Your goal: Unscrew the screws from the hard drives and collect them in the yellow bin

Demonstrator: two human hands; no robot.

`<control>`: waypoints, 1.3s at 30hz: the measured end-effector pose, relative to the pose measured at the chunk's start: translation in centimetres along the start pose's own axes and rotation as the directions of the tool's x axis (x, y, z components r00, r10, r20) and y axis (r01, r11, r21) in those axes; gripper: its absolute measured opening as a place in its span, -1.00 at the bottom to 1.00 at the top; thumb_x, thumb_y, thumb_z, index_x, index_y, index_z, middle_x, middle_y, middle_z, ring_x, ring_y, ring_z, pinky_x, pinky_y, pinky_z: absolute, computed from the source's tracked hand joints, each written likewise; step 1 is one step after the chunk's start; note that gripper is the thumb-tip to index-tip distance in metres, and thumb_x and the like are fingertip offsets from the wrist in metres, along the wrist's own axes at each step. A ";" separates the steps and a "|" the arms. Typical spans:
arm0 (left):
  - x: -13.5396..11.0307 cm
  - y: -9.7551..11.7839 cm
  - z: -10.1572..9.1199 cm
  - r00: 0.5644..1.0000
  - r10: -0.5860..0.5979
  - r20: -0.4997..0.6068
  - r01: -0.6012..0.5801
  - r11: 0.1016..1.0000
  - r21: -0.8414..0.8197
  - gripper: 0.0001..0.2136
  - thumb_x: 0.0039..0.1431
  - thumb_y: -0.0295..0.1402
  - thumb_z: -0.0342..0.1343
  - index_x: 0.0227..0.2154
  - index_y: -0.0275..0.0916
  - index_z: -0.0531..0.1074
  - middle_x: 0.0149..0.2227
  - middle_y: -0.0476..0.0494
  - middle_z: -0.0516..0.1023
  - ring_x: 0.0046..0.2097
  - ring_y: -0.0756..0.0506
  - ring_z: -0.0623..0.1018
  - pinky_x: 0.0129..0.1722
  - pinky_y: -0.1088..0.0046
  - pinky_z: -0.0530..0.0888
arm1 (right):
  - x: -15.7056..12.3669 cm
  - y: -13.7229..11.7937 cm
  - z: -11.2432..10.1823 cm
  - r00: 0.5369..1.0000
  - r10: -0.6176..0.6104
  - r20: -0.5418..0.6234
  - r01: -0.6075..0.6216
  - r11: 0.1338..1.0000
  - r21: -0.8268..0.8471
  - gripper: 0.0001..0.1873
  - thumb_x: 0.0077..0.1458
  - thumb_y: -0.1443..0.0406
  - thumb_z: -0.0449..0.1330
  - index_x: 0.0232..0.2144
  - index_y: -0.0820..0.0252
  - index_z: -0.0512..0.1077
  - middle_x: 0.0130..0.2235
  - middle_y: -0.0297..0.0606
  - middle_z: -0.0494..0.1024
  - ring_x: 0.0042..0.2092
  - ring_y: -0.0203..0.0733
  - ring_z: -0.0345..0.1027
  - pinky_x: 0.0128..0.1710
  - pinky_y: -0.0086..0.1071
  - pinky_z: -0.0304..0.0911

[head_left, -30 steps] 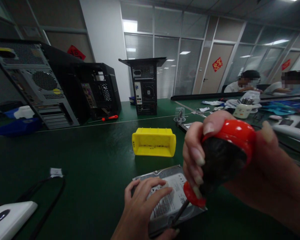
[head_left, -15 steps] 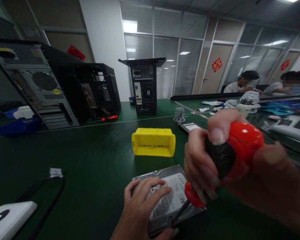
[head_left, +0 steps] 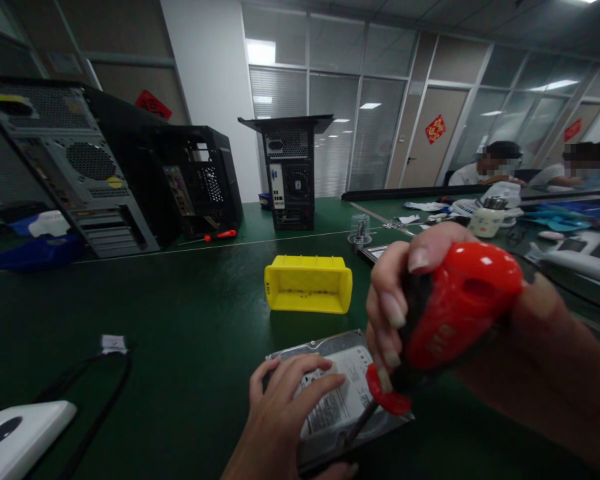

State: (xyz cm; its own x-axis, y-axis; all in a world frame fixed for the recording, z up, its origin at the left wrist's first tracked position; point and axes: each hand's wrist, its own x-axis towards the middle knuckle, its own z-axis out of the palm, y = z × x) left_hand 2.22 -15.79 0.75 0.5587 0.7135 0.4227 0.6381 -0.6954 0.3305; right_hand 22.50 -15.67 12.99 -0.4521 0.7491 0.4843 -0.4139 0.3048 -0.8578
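A silver hard drive point(head_left: 353, 353) with a white label lies flat on the green table near me. My left hand point(head_left: 285, 407) presses on it, fingers spread over the label and thumb at the near edge. In my right hand point(head_left: 525, 340) is a red and black screwdriver point(head_left: 463, 300), the fingers wrapped round its thick handle. The shaft slants down left to the drive's near side. Its tip meets the drive's top there, but the screw under it is too small to make out.
Beyond the drive is a yellow bin point(head_left: 307, 293) with small dark bits inside. Another drive point(head_left: 373, 253) lies partly behind my right hand. Computer cases point(head_left: 290, 173) stand at the back and left, near a red screwdriver point(head_left: 223, 235). A white device point(head_left: 25, 433) and cable lie front left.
My right hand has turned the screwdriver handle; its side with lettering now faces me and the fingers have shifted round it. My left hand and the hard drive stay in place.
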 end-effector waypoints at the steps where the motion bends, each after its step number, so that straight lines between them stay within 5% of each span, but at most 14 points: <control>1: 0.0 -0.1 0.1 1.000 0.000 0.005 0.000 1.000 -0.004 -0.41 -0.13 -0.28 0.27 0.06 -0.04 0.30 0.10 -0.24 0.41 0.12 -0.35 0.38 0.04 0.02 0.22 | 0.0 0.1 -0.2 1.000 -0.005 0.007 0.005 1.000 0.006 -0.81 0.17 0.16 0.12 -0.20 0.10 0.37 -0.24 -0.29 0.42 -0.29 -0.23 0.41 -0.36 -0.35 0.42; 6: -0.1 -0.7 0.7 1.000 -0.011 0.027 0.012 0.998 -0.066 -0.33 -0.16 -0.28 0.34 0.09 0.01 0.27 0.11 -0.20 0.39 0.12 -0.33 0.38 0.08 0.02 0.19 | 0.1 0.5 -0.4 0.999 0.013 0.030 -0.016 0.995 0.099 -0.76 0.06 0.24 0.26 -0.25 0.03 0.27 -0.32 -0.37 0.47 -0.40 -0.30 0.40 -0.46 -0.41 0.36; 11: 0.1 -0.4 -0.1 0.998 -0.057 0.033 0.063 0.965 -0.255 -0.37 -0.16 -0.21 0.36 0.05 0.05 0.33 0.08 -0.16 0.42 0.10 -0.34 0.39 0.10 -0.03 0.14 | 0.2 0.3 0.1 1.000 0.009 -0.029 -0.007 0.998 0.065 -0.73 0.06 0.05 0.20 -0.27 0.04 0.34 -0.42 -0.39 0.41 -0.46 -0.34 0.32 -0.47 -0.43 0.32; 15: 0.8 -0.4 -0.9 0.973 -0.230 0.017 0.201 0.812 -0.548 -0.72 0.16 -0.11 0.09 -0.10 -0.02 0.47 0.02 -0.12 0.46 0.08 -0.25 0.40 0.09 0.14 0.24 | 0.1 -0.2 0.2 0.998 0.037 -0.044 -0.037 0.999 0.011 -0.65 0.19 0.00 0.01 -0.23 0.08 0.40 -0.36 -0.28 0.43 -0.38 -0.26 0.37 -0.37 -0.35 0.36; 18: 1.2 -0.9 -1.0 0.928 -0.367 0.061 0.303 0.649 -0.698 -0.65 0.32 -0.13 -0.15 -0.23 -0.11 0.53 -0.10 -0.12 0.48 -0.02 -0.18 0.44 -0.03 0.30 0.37 | 0.2 -0.4 0.1 0.998 0.062 -0.019 -0.061 0.998 0.028 -0.71 0.17 0.04 0.08 -0.26 0.10 0.41 -0.33 -0.29 0.43 -0.35 -0.26 0.40 -0.36 -0.37 0.38; 23: 1.4 -1.4 -0.6 0.885 -0.459 0.078 0.345 0.535 -0.771 -0.60 0.30 -0.08 -0.15 -0.32 -0.15 0.55 -0.18 -0.10 0.47 -0.13 -0.14 0.45 -0.13 0.39 0.41 | 0.7 -0.6 0.2 0.995 0.082 -0.056 -0.078 0.995 0.060 -0.74 0.04 0.08 0.23 -0.36 0.12 0.37 -0.33 -0.33 0.44 -0.37 -0.25 0.42 -0.41 -0.37 0.38; 31: 1.5 -1.2 -0.4 0.845 -0.534 0.040 0.359 0.510 -0.782 -0.59 0.26 -0.06 -0.13 -0.43 -0.14 0.55 -0.22 -0.07 0.49 -0.17 -0.15 0.47 -0.14 0.38 0.41 | 0.0 -0.1 -0.6 0.990 0.101 0.097 -0.112 0.986 0.122 -0.78 0.06 0.12 0.23 -0.26 0.01 0.34 -0.41 -0.39 0.43 -0.44 -0.30 0.32 -0.44 -0.39 0.29; 34: 1.5 -1.3 -0.4 0.809 -0.587 0.015 0.380 0.503 -0.776 -0.57 0.26 -0.04 -0.15 -0.43 -0.14 0.54 -0.20 -0.08 0.51 -0.13 -0.17 0.46 -0.11 0.35 0.41 | 0.1 0.0 -0.9 0.985 0.102 0.138 -0.118 0.987 0.107 -0.73 0.03 0.08 0.24 -0.24 -0.01 0.36 -0.42 -0.38 0.42 -0.43 -0.29 0.31 -0.43 -0.40 0.29; 39: 1.6 -1.7 -0.4 0.681 -0.729 -0.076 0.410 0.465 -0.784 -0.58 0.22 0.00 -0.14 -0.18 -0.15 0.50 -0.08 -0.12 0.50 -0.01 -0.22 0.44 0.03 0.24 0.34 | 0.3 -0.5 -0.3 0.984 0.146 0.097 -0.156 0.982 0.104 -0.67 0.07 -0.06 0.12 -0.34 0.03 0.39 -0.48 -0.37 0.39 -0.47 -0.31 0.28 -0.46 -0.42 0.24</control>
State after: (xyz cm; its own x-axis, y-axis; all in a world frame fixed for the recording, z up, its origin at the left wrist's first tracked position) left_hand 1.86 -13.48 1.24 -0.1251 0.9859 0.1112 0.1104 -0.0976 0.9891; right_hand 22.82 -15.39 13.55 -0.5824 0.7248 0.3680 -0.4180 0.1213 -0.9003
